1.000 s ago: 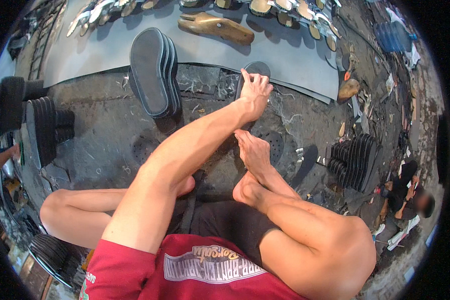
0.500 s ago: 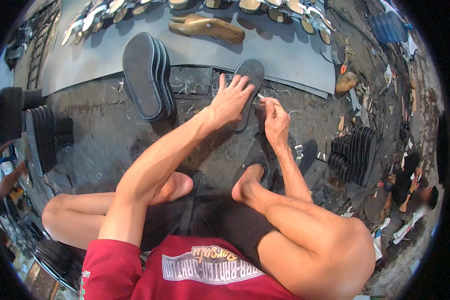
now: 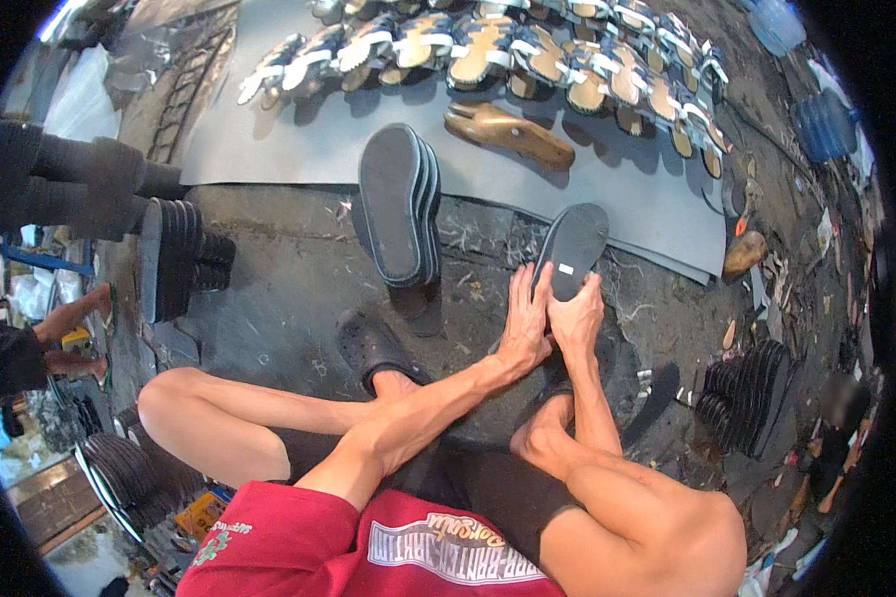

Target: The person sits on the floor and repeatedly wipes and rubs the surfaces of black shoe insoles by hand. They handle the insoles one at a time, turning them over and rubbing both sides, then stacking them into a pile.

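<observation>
A dark grey sandal sole (image 3: 579, 231) lies in front of me, its far end beside the edge of a grey sheet. Near its middle sits a small white label (image 3: 565, 269). My left hand (image 3: 528, 316) holds the sole along its left edge, with the fingers pointing away from me. On the opposite edge my right hand (image 3: 577, 313) grips the near end, its fingertips just below the label. The undersides of both grips are hidden. Left of the hands stands a stack of thick dark soles (image 3: 392, 214).
Rows of strappy sandals (image 3: 478, 55) and a wooden shoe last (image 3: 513, 136) rest on the grey sheet (image 3: 299, 149). More sole stacks stand at right (image 3: 742, 398) and left (image 3: 159, 261). Another person's legs (image 3: 75, 338) show at far left. Scraps litter the right side.
The white piece from my right hand is now on the sole. My left hand has slid from the sole's top to its edge, and my right hand has taken hold. The view has shifted.
</observation>
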The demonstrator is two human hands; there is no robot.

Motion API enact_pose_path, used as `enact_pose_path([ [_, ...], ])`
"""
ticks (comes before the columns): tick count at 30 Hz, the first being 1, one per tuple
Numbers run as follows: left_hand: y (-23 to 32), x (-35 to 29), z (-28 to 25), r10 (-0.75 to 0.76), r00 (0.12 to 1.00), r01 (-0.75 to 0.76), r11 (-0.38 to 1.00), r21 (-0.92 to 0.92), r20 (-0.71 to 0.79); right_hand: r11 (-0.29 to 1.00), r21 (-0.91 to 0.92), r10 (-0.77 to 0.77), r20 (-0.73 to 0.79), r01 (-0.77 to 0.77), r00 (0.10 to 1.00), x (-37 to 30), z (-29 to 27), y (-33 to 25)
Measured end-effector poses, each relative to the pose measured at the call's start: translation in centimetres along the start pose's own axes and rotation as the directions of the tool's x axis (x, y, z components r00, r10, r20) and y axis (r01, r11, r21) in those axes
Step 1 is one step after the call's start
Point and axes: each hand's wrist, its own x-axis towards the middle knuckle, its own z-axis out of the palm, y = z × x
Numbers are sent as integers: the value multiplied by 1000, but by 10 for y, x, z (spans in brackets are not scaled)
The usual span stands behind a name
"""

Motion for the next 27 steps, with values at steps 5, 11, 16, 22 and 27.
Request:
enact_pose_path([
  [5, 25, 14, -51, 15, 995, -17, 1000, -16, -99, 991, -128, -63, -126, 47, 990, 14, -45, 7],
  [11, 35, 45, -163, 70, 823, 92, 963, 255, -564, 961, -274, -43, -247, -27, 968, -12, -113, 64],
  [16, -8, 33, -202, -208, 828, 336, 928, 163, -520, 934, -338, 24, -259, -114, 965, -47, -140, 113],
  [22, -36, 75, -230, -800, 554, 473, 532, -702, -233, 923, -327, 110, -284, -204, 952, -82, -176, 129],
  [27, -79, 91, -258, -717, 625, 546, 121, -829, 308, 935, -295, 117, -269, -197, 956, -86, -173, 129],
])
